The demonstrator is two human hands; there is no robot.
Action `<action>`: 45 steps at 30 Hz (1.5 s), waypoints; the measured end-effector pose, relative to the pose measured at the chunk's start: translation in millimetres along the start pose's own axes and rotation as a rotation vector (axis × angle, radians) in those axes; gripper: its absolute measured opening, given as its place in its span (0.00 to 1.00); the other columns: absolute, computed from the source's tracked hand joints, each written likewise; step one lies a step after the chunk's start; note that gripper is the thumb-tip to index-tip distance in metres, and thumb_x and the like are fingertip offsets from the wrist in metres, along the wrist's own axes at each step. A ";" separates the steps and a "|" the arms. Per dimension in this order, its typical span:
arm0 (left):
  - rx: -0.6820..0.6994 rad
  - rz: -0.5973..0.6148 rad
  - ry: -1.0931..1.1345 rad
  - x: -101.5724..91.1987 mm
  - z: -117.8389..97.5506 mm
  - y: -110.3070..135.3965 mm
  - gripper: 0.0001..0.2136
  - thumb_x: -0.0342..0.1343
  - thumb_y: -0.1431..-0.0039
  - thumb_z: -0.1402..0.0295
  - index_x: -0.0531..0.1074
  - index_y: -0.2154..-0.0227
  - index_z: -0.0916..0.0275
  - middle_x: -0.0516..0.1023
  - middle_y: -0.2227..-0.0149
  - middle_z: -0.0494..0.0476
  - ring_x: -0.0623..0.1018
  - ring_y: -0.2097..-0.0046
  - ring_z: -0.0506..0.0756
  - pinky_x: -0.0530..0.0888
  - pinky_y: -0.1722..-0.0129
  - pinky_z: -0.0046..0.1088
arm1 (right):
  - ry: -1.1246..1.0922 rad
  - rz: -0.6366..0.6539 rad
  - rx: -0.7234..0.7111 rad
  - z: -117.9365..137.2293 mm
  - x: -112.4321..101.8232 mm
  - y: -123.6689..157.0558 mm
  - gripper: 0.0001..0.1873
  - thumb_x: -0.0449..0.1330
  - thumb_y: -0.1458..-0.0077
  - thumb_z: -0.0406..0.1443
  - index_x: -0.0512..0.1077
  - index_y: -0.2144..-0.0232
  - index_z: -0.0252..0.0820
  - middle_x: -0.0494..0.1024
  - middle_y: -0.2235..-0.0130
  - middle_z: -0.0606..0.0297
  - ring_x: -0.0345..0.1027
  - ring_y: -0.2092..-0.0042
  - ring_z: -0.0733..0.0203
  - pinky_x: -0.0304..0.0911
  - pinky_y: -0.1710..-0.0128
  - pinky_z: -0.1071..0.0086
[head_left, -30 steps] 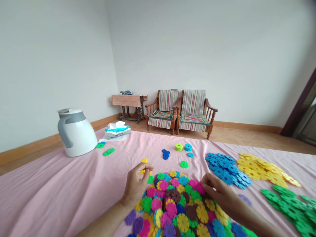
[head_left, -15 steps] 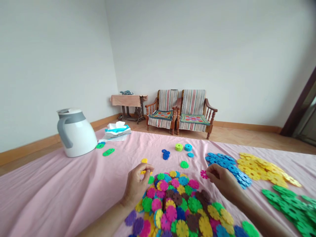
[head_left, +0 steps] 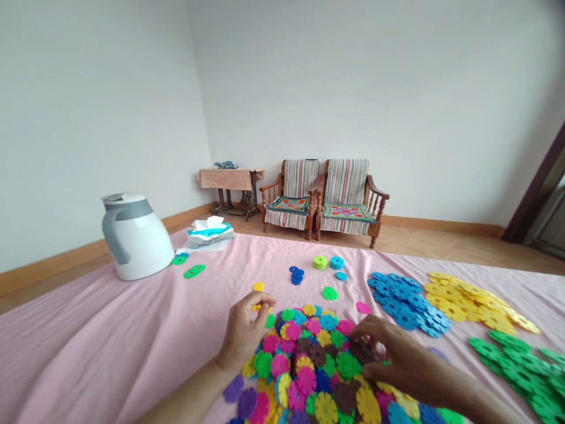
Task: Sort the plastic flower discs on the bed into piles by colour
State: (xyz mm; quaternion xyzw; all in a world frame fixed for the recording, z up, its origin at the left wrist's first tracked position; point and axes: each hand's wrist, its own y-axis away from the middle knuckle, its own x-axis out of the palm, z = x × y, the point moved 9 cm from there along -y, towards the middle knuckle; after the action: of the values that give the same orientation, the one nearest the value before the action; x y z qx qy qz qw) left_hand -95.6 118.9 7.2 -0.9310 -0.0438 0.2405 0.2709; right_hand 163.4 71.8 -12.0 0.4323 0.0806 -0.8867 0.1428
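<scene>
Tissue box (head_left: 210,237): lettering illegible
Vacuum jug (head_left: 143,244): beside it
Right hand (head_left: 391,347): fingers spread over brown snowflake discs (head_left: 362,351) — on the mixed pile (head_left: 325,406)
Left hand (head_left: 246,327): at pile's edge — cannot tell whether pinching

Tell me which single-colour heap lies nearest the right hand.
The blue heap, just beyond the right hand; the yellow heap and green heap lie farther to its right.

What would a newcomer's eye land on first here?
Probably the heap of multicoloured discs at bottom centre, with the right hand over its right side and the left hand by its upper left edge. Next might come the blue pile, yellow pile and green pile at right, and the white jug at left.
</scene>
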 end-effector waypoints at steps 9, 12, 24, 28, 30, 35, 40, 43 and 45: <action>0.011 0.006 -0.031 1.3 -0.3 -0.3 0.08 0.49 0.46 0.72 0.74 0.71 0.63 0.79 0.69 0.55 0.78 0.65 0.54 0.73 0.63 0.27 | 0.076 0.139 0.029 6.3 6.0 3.3 0.19 0.56 0.58 0.30 0.70 0.61 0.46 0.71 0.61 0.63 0.66 0.61 0.58 0.61 0.60 0.66; 0.010 0.005 -0.028 1.1 -0.3 -0.2 0.08 0.49 0.46 0.71 0.74 0.71 0.63 0.79 0.70 0.54 0.78 0.66 0.54 0.73 0.64 0.27 | 0.102 0.094 -0.004 8.7 5.4 -1.2 0.13 0.53 0.58 0.28 0.69 0.67 0.44 0.71 0.65 0.64 0.65 0.64 0.62 0.60 0.63 0.68; -0.001 0.018 -0.025 2.2 0.4 -0.4 0.08 0.49 0.46 0.71 0.74 0.72 0.62 0.79 0.70 0.54 0.78 0.65 0.54 0.73 0.62 0.28 | 0.137 -0.029 -0.010 1.3 0.1 -12.2 0.14 0.48 0.52 0.27 0.74 0.73 0.43 0.76 0.68 0.64 0.69 0.65 0.61 0.61 0.63 0.68; -0.006 0.018 -0.018 2.3 1.6 -0.4 0.08 0.50 0.46 0.71 0.74 0.72 0.62 0.79 0.70 0.55 0.78 0.65 0.54 0.73 0.63 0.28 | 0.129 -0.060 -0.001 -7.2 -1.6 -13.3 0.14 0.50 0.53 0.28 0.74 0.72 0.43 0.77 0.68 0.65 0.69 0.65 0.60 0.61 0.63 0.68; -0.007 0.017 -0.018 2.3 2.2 -0.5 0.08 0.50 0.46 0.71 0.74 0.72 0.63 0.79 0.70 0.55 0.78 0.65 0.54 0.73 0.62 0.28 | 0.122 -0.075 0.008 -9.4 -4.4 -13.8 0.14 0.50 0.54 0.28 0.75 0.73 0.43 0.77 0.68 0.65 0.69 0.65 0.60 0.61 0.64 0.68; 0.015 0.021 -0.024 2.5 -1.0 0.2 0.08 0.50 0.46 0.72 0.74 0.72 0.63 0.79 0.70 0.55 0.78 0.65 0.54 0.73 0.63 0.28 | 0.084 -0.138 0.044 -15.7 -11.5 -18.2 0.13 0.51 0.53 0.30 0.76 0.72 0.44 0.78 0.70 0.66 0.69 0.69 0.61 0.59 0.69 0.70; 0.047 0.030 -0.060 3.7 -7.8 2.0 0.09 0.49 0.46 0.72 0.75 0.72 0.62 0.79 0.70 0.56 0.78 0.65 0.54 0.74 0.62 0.29 | 0.018 -0.148 0.059 -20.5 -7.9 -20.5 0.14 0.52 0.55 0.30 0.77 0.72 0.45 0.78 0.73 0.68 0.69 0.72 0.63 0.58 0.72 0.72; 0.049 0.038 -0.073 4.3 -8.4 2.3 0.09 0.48 0.46 0.72 0.74 0.72 0.62 0.79 0.70 0.55 0.78 0.65 0.54 0.73 0.62 0.29 | -0.031 -0.094 0.066 -23.4 -2.2 -20.6 0.15 0.52 0.57 0.28 0.77 0.73 0.44 0.79 0.74 0.68 0.69 0.73 0.64 0.59 0.73 0.73; 0.048 0.043 -0.078 4.6 -8.0 2.1 0.09 0.48 0.46 0.73 0.74 0.72 0.62 0.79 0.70 0.55 0.78 0.65 0.54 0.73 0.62 0.29 | -0.096 -0.068 0.076 -27.8 0.3 -20.9 0.15 0.52 0.58 0.28 0.77 0.73 0.44 0.79 0.73 0.68 0.69 0.73 0.64 0.59 0.73 0.73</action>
State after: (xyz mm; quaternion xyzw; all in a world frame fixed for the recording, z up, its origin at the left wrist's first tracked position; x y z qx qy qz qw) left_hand -87.8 114.2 10.0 -0.9148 -0.0285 0.2835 0.2861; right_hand 177.1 99.0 -28.9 0.3914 0.0547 -0.9132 0.1000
